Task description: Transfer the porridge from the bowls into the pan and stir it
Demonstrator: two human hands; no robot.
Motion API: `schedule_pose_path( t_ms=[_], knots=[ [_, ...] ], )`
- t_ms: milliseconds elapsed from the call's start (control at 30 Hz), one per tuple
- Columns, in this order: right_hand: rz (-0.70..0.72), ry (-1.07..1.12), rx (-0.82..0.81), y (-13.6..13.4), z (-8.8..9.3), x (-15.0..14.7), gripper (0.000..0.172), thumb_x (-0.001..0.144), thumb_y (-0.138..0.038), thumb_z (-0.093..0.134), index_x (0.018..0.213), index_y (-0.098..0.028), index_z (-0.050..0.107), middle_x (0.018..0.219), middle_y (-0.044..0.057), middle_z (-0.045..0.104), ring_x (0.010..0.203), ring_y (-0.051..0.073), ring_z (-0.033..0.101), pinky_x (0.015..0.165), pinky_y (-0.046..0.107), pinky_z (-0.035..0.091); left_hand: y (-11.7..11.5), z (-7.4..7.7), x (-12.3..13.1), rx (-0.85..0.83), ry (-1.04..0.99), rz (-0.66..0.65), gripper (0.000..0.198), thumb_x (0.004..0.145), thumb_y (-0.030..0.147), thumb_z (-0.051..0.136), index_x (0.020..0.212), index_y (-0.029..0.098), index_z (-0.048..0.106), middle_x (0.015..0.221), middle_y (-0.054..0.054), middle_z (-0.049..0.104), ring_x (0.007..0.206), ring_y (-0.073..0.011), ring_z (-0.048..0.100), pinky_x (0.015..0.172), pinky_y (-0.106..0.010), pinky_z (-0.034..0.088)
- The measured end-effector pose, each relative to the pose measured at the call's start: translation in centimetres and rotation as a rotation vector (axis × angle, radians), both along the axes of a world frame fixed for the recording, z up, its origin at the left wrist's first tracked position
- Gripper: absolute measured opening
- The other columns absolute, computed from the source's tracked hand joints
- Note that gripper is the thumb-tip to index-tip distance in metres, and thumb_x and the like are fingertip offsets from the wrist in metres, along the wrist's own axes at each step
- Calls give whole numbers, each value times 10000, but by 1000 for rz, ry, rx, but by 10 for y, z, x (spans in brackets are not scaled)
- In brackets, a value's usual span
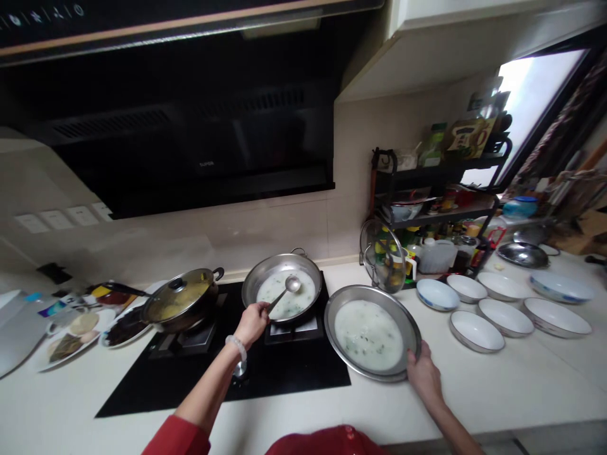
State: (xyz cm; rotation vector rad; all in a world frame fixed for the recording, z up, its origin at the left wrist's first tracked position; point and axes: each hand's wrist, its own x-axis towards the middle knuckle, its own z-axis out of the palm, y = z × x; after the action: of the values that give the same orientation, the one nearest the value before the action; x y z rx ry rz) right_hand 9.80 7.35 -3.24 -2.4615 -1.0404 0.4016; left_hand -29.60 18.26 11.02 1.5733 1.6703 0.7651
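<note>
My left hand point(252, 322) is closed round the handle of a metal ladle point(285, 291). The ladle's bowl hangs over a steel pot point(251, 282) of white soup on the right burner. My right hand point(423, 373) grips the near right rim of a wide steel basin point(337, 302), which holds white soup with green bits. The basin rests on the counter just right of the black cooktop point(294, 370), overlapping its edge.
A lidded dark pan point(180, 302) sits on the left burner. Plates of food point(76, 335) lie at the far left. Several white bowls point(477, 330) stand on the counter to the right. A glass lid point(382, 256) leans by a black spice rack point(493, 208).
</note>
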Motion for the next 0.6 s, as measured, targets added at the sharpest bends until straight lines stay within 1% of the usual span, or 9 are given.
schedule_pose_path(
  t_ms=[33,100,167,233,333,400,433,500,600],
  knots=[
    [2,3,5,0,0,0,571,904,-330,255,1375,-18,335,991,205,678,846,298,672,794,398,489,5,-3,-6,62,138,-3,214,779,115,508,935,137,652,662,-26,629,609,-135,587,604,-224,409],
    [1,6,4,0,0,0,569,905,-330,255,1372,-18,339,989,210,678,843,300,673,795,405,489,13,-10,-13,148,346,-35,231,773,84,491,901,144,674,786,-84,685,794,-191,643,732,-249,423],
    [-1,6,-8,1,1,0,564,904,-324,260,1372,-20,338,1011,213,674,851,302,673,800,408,487,18,-16,-15,156,445,-69,246,773,71,475,881,144,684,872,-123,700,894,-227,646,781,-265,417],
    [2,4,-16,1,2,0,561,905,-316,263,1373,-16,332,1040,219,667,868,305,671,810,406,484,21,-19,-12,120,452,-74,237,760,52,482,845,139,686,879,-140,698,918,-240,641,784,-270,415],
    [8,-3,-19,1,2,0,563,908,-315,257,1375,-9,326,1037,226,669,870,309,670,812,408,482,22,-23,-5,71,392,-60,195,742,41,517,793,140,676,781,-111,686,849,-211,642,737,-250,420],
    [8,-4,-17,0,1,1,567,909,-323,249,1374,-9,328,1015,227,675,855,310,672,801,408,484,22,-24,-2,11,296,-16,161,754,69,536,821,138,665,664,-64,648,693,-166,626,631,-228,416],
    [10,-4,-14,0,1,1,567,909,-324,246,1374,-12,331,1007,225,677,850,309,672,797,407,485,22,-24,-1,-35,221,21,146,768,95,541,850,135,655,604,-35,616,591,-140,592,560,-219,396],
    [9,-2,-13,0,0,1,568,907,-327,246,1375,-16,334,987,220,681,844,310,672,788,406,488,22,-24,-1,-147,16,106,131,790,156,554,898,128,623,514,25,534,412,-87,461,436,-203,309],
    [-6,-2,-18,0,1,0,574,903,-329,258,1379,-17,332,957,212,685,837,311,672,784,411,490,22,-23,-5,-247,-252,158,133,784,240,597,860,133,574,471,77,453,322,-37,299,370,-187,179]
  ],
)
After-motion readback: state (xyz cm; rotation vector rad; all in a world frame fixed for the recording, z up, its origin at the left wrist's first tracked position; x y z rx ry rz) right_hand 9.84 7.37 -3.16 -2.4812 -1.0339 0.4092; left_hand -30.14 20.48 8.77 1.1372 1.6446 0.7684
